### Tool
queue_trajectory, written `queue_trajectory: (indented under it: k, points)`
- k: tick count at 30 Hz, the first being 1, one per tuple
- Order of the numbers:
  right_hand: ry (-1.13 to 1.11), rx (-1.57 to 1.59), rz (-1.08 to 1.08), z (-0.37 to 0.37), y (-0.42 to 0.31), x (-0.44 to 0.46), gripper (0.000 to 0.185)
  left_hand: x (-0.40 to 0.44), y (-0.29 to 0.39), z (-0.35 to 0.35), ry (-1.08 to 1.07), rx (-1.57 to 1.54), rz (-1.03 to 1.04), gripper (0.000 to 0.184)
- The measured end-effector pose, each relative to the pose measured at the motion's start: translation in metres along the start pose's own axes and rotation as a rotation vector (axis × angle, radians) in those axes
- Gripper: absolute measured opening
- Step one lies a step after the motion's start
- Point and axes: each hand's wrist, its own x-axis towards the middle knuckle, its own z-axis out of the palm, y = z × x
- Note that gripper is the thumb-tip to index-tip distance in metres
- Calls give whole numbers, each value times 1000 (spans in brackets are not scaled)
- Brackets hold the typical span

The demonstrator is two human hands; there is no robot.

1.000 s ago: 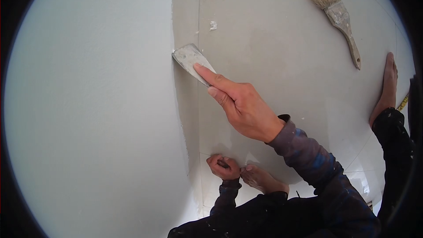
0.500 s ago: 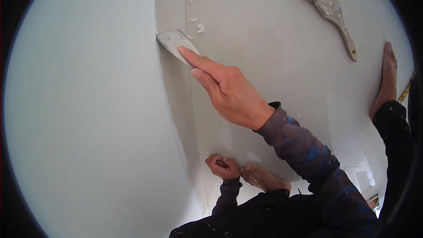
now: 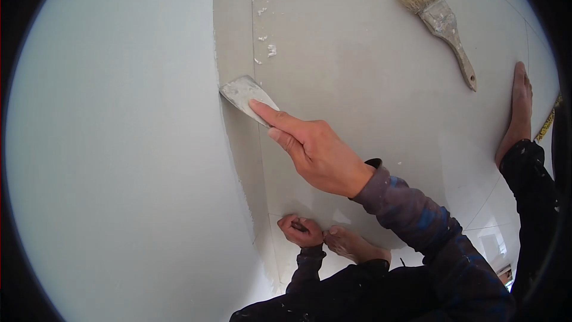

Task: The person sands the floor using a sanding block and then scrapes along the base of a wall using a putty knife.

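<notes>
At the wall, the right hand holds a smeared scraper.

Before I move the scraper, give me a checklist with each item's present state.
1. Right hand grip on the scraper, index finger along the blade: ok.
2. Scraper corner at the white wall edge: ok.
3. Floor free of white crumbs: not ok, several lie near the seam.
4. Brush out of the scraper's way: ok, lies apart on the floor.
5. Left hand contents: cannot tell.
</notes>
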Motion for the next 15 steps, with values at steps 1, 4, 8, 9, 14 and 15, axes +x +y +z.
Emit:
queue_trajectory:
  k: [1, 4, 8, 9, 14, 15]
  points:
    - [-18, 5, 41, -3, -4, 2, 43, 0, 1, 1, -1, 2, -3, 23]
    - [0, 27, 46, 0, 3, 8, 43, -3, -3, -5, 2, 9, 39, 23]
    - [-35, -21, 71, 0, -6, 3, 44, 0, -5, -1, 5, 11, 31, 23]
    - [-34, -25, 70, -4, -8, 4, 44, 0, -2, 0, 4, 2, 31, 23]
    - [-42, -5, 42, -3, -2, 3, 44, -4, -4, -6, -15, 16, 4, 24]
    - [-41, -2, 34, -2, -2, 3, 44, -2, -6, -4, -12, 30, 19, 24]
